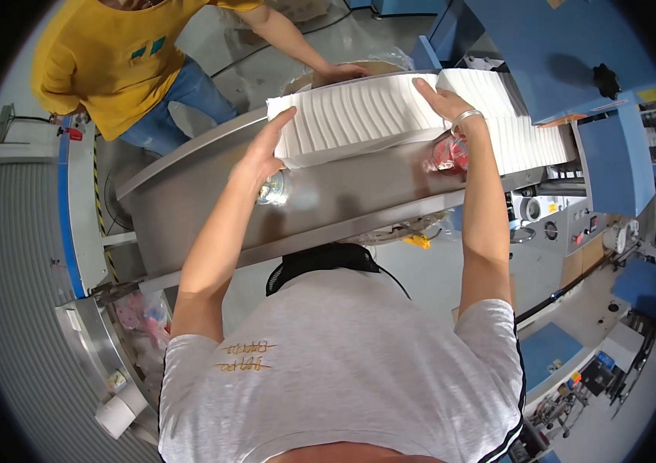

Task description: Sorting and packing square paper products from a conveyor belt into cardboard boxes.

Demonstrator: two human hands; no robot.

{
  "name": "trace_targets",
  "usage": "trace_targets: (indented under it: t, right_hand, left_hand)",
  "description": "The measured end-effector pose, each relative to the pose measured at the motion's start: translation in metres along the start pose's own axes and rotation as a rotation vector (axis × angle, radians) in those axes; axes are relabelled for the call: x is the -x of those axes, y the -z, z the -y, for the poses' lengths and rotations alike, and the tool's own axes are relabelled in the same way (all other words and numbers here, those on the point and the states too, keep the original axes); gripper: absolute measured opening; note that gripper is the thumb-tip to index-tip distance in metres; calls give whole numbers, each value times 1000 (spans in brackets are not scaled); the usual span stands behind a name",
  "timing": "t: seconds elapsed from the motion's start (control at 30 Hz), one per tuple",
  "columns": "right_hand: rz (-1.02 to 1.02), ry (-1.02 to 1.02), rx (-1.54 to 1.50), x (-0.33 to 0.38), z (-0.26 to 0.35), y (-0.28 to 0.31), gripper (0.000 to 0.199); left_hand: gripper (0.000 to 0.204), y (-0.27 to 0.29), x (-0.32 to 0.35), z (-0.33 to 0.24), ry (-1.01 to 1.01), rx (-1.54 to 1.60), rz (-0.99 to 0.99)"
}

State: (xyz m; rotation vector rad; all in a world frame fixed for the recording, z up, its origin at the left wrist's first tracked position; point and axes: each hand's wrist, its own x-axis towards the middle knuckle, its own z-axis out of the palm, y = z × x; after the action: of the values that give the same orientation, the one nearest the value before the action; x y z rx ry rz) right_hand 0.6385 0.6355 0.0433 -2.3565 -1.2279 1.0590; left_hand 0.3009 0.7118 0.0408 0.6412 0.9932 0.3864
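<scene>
A long row of white folded paper sheets (359, 116), standing on edge side by side, lies along the far side of a metal trough (197, 212). My left hand (260, 154) presses on the row's left end, thumb and fingers bent round it. At the other end of this section, my right hand (445, 104) grips the sheets from above, a bracelet on its wrist. Between them the row is held together. Shiny plastic with red print (449, 156) shows below my right hand, and a small shiny plastic piece (271, 189) beside my left.
More white folded sheets (532, 143) continue at the right, against a blue machine (621, 154). Across the trough stands a person in a yellow shirt (123, 65), one hand (341, 72) behind the row. A control panel (578, 231) with knobs is at the right; a white roll (121, 410) lies lower left.
</scene>
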Motion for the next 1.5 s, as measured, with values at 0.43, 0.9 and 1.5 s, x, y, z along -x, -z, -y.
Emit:
trace_targets:
  t: [0.43,0.9,1.5]
  right_hand:
    - [121,-107,-202,42,24,-9,114]
    - [245,160,-672,50,33,-51,56]
    - [-153,425,-736,98,10,-64,57]
  left_hand:
    - [60,14,-10,5,-82,-103,74]
    - [79,-2,-37,37,-361,-168,-132]
    - [86,-21,30,25,-755,-445,-2]
